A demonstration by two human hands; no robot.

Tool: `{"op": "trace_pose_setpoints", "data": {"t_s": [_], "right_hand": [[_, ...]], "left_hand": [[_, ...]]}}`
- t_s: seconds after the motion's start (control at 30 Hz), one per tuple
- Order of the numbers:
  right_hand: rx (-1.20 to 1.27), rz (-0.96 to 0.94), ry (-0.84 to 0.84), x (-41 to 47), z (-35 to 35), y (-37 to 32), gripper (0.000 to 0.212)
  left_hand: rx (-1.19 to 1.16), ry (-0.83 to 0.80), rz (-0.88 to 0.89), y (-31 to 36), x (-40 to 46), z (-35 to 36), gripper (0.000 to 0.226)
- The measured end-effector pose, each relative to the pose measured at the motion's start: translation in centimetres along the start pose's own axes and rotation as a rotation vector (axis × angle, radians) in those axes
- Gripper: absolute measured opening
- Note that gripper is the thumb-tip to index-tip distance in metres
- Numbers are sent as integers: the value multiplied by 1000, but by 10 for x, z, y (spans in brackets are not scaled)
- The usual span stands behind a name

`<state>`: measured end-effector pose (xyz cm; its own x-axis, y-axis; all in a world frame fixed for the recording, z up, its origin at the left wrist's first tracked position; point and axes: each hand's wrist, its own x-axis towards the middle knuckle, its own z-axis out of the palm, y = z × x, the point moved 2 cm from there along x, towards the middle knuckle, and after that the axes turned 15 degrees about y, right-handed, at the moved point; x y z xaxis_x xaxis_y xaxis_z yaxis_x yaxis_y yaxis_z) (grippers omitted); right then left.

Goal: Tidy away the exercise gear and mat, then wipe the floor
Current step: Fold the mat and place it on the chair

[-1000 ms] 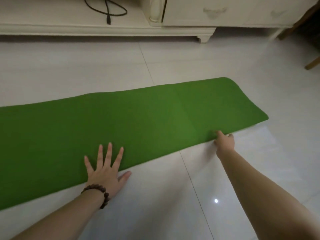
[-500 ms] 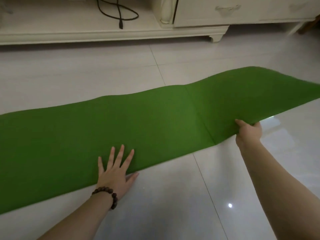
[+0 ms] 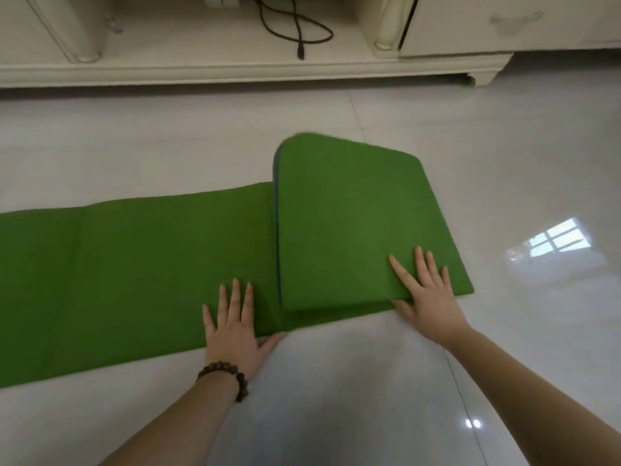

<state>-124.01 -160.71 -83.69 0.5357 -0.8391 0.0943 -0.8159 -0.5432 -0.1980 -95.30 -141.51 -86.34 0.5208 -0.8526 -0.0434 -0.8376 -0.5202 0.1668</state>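
Note:
A long green exercise mat (image 3: 141, 264) lies across the white tiled floor. Its right end is folded back over itself into a flap (image 3: 349, 223) whose far corner stands slightly raised. My left hand (image 3: 232, 321), with a bead bracelet on the wrist, presses flat on the single layer just left of the fold, thumb on the floor. My right hand (image 3: 425, 290) rests on the flap's near right corner with straight fingers on top. Its thumb lies along the flap's front edge.
A cream low cabinet (image 3: 450, 62) runs along the back, with a black cable (image 3: 299, 31) on its shelf and a carved foot at the right. Glossy floor tiles (image 3: 369, 398) surround the mat and reflect a window at the right.
My right hand lifted the mat's right end and swung it over to the left, laying it down as a folded flap. The left hand stayed pressed on the mat.

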Motion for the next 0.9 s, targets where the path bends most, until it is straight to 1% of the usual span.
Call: {"op": "trace_pose_setpoints", "data": {"t_s": [0.03, 0.07, 0.13, 0.17, 0.2, 0.27, 0.33, 0.37, 0.43, 0.53, 0.57, 0.63, 0.67, 0.73, 0.77, 0.83, 0.9], "right_hand": [[-82, -39, -23, -2, 8, -2, 69], [-123, -40, -45, -2, 12, -3, 69], [-127, -13, -90, 3, 12, -3, 68], [-110, -14, -78, 4, 9, -4, 67], [-84, -27, -31, 6, 4, -5, 65], [-24, -45, 40, 1, -3, -3, 60], [-37, -75, 34, -9, -1, 3, 54], [-82, -87, 2, -14, 1, 5, 53], [-182, -80, -61, -20, 5, 4, 58], [-250, -54, -57, -19, 8, -12, 76], [-244, -49, -34, -19, 8, -22, 78], [-201, -42, -9, -15, 9, -46, 69], [-176, -25, 1, -11, 10, -56, 65], [-132, 45, 3, 0, 11, -68, 60], [-127, 69, -5, 3, 12, -69, 58], [-145, 41, -25, 0, 16, -65, 57], [-167, -17, -53, -10, 20, -58, 57]], "left_hand": [[-13, -5, 4, -2, 0, -1, 113], [-27, -14, 3, -3, 0, -2, 111], [-22, -45, 10, -3, 1, -6, 104], [-2, -70, 21, -1, 1, -8, 99], [14, -95, 32, 1, 2, -11, 95], [18, -126, 49, 4, 4, -15, 91], [5, -145, 56, 7, 4, -18, 90], [4, -151, 61, 9, 4, -19, 88], [15, -161, 75, 11, 3, -21, 85], [-30, -130, 104, 13, -1, -21, 82], [-69, -73, 120, 15, -3, -22, 86], [-98, 65, 171, 19, -7, -24, 96], [-90, 87, 201, 22, -8, -25, 97], [-75, 86, 213, 25, -10, -26, 99], [-84, 88, 217, 26, -10, -27, 103], [-110, 125, 270, 29, -7, -30, 116], [-107, 111, 316, 29, -5, -28, 123]]}}
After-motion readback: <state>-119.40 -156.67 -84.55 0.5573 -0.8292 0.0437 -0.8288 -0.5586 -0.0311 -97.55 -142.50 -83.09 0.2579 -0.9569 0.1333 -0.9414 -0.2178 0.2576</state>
